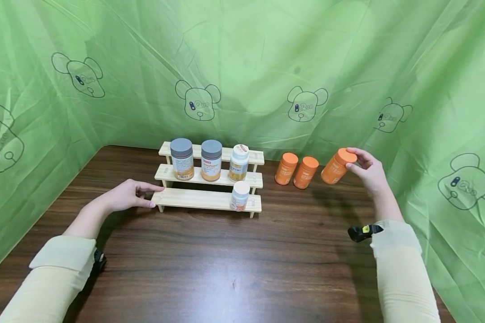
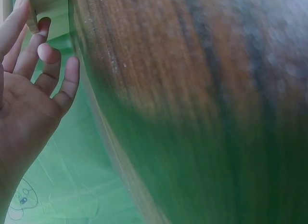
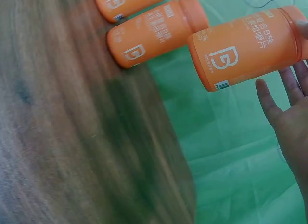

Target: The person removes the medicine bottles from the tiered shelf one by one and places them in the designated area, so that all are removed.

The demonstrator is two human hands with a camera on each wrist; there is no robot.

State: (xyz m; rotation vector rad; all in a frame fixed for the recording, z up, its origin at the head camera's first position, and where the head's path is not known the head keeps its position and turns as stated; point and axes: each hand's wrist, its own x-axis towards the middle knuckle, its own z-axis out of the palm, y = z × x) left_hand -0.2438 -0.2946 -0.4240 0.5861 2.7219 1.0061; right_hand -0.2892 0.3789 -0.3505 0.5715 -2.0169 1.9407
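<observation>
My right hand [image 1: 369, 172] grips an orange bottle [image 1: 334, 169] by its lid. The bottle leans, tipped with its lid to the right; in the right wrist view its white label print faces the camera. Two more orange bottles [image 1: 286, 169] [image 1: 306, 173] stand upright to its left. My left hand [image 1: 131, 196] holds the left end of a three-step wooden rack [image 1: 194, 198] at its lowest step, thumb and finger on either side of the board's end. A small white-capped bottle [image 1: 240, 196] stands at the right of that step.
On the rack's middle step stand two grey-lidded bottles [image 1: 182, 159] [image 1: 211, 160] and a white-capped bottle [image 1: 239, 163]. The dark wooden table [image 1: 210, 264] reaches back to a green cloth [image 1: 250, 54] that hangs behind and at both sides.
</observation>
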